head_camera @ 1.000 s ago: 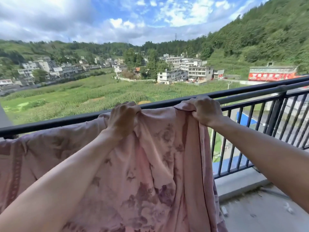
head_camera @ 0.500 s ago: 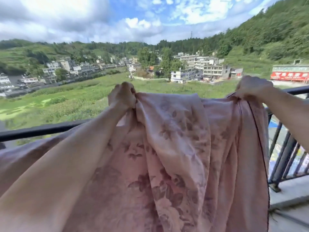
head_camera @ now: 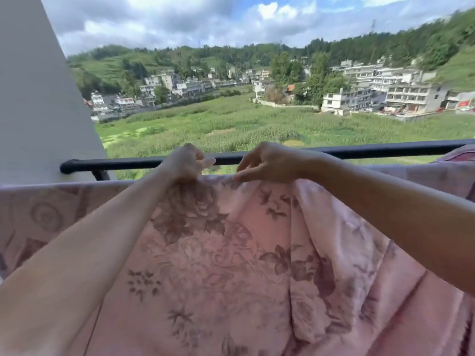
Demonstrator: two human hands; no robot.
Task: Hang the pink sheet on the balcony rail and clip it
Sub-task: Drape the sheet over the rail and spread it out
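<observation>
No writing can be read anywhere: the red banner [head_camera: 464,103] far off at the right edge is too small and blurred, and the near pink sheet [head_camera: 218,253] shows only a flower pattern.

Daylight was bright and even, shadows soft; motion blur smeared the right-hand hills [head_camera: 437,42], wide lens skewed the wall [head_camera: 38,98].

Pink sheet [head_camera: 231,253] with mauve flowers; black rail [head_camera: 359,151].

head camera faces outward, close behind the balcony rail [head_camera: 359,151].
</observation>
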